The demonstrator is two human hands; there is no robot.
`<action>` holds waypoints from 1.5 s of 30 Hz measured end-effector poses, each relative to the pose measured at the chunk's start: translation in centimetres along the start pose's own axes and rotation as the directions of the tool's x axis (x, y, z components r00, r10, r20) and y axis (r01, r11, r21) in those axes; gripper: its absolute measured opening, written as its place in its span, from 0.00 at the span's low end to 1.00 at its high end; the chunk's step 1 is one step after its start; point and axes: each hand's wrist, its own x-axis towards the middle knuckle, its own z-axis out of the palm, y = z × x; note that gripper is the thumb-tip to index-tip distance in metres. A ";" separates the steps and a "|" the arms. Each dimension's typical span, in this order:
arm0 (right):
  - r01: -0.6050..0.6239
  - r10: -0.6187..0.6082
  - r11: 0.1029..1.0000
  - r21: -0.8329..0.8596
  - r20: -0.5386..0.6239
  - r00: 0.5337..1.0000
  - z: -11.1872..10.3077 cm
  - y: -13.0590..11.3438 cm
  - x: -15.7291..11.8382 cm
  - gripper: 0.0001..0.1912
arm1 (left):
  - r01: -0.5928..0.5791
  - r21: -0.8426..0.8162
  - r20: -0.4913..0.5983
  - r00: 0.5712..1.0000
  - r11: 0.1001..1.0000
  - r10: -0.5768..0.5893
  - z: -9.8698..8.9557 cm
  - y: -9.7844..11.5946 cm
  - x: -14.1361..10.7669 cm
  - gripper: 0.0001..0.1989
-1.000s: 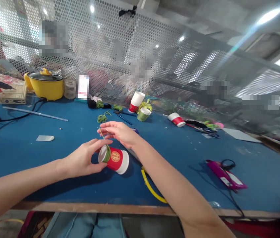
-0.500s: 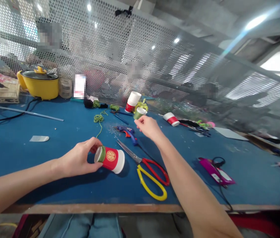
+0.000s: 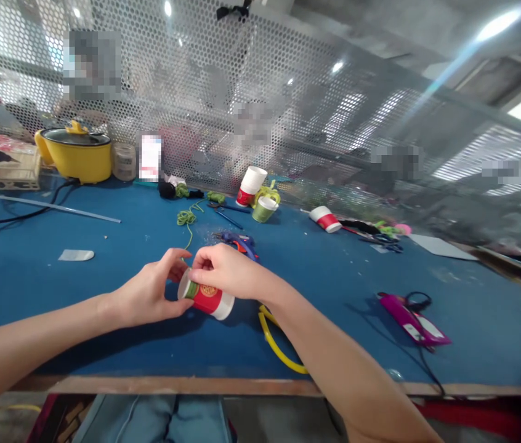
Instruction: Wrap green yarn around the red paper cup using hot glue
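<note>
Green yarn [image 3: 193, 289] banded the narrow end of a red-and-white paper cup [image 3: 209, 301], which was tipped on its side between both hands, low over the blue counter [image 3: 149, 354]; whether it touched the surface could not be told. Half a second earlier the right hand [image 3: 230, 271] had been out to the side, near the green-wrapped cup [image 3: 264, 210]. It had since come back, its thumb against the band and its index finger curled close above; whether those fingers pinched any strand [image 3: 191, 234] could not be seen. The left hand [image 3: 149, 296] had stayed in place, thumb on the cup's near side and fingers bent around the far side, tips partly hidden. That put both hands at the band together, apparently to work the yarn there. The returning forearm [image 3: 325, 347] also covered most of the scissors [image 3: 275, 352], leaving mainly a yellow handle showing.
</note>
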 end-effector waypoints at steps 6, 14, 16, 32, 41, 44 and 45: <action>0.059 -0.057 0.997 0.044 -0.037 0.998 0.8 -1.0 0.8 0.05 | 0.044 -0.094 -0.013 0.999 0.995 -0.045 -0.1 0.1 0.0 0.32; 0.096 -0.098 0.995 -0.021 -0.253 0.962 -0.7 2.0 1.4 0.11 | 0.051 -0.111 0.004 0.999 0.993 -0.051 0.1 -0.8 0.1 0.32; -0.027 0.056 0.996 0.079 -0.400 0.915 -2.3 4.7 1.2 0.11 | 0.044 -0.084 0.012 0.999 0.996 -0.043 0.1 -0.8 0.1 0.30; -0.504 0.472 0.860 0.086 -0.510 0.719 -0.8 13.1 1.2 0.12 | -0.013 0.142 -0.027 0.999 0.990 0.017 -0.3 -0.6 0.1 0.21; -0.094 0.255 0.919 0.383 -0.398 0.881 -1.9 7.7 -4.1 0.12 | -0.040 0.199 -0.073 0.996 0.979 0.055 -0.9 -0.7 0.5 0.21; -0.053 0.208 0.898 0.437 -0.313 0.927 -1.4 6.1 -4.7 0.11 | 0.004 0.173 -0.085 0.996 0.985 0.010 -1.0 -0.9 0.7 0.21; -0.056 0.202 0.891 0.451 -0.282 0.938 -1.2 5.7 -4.9 0.12 | 0.023 0.152 -0.087 0.996 0.988 -0.010 -1.1 -1.0 0.7 0.21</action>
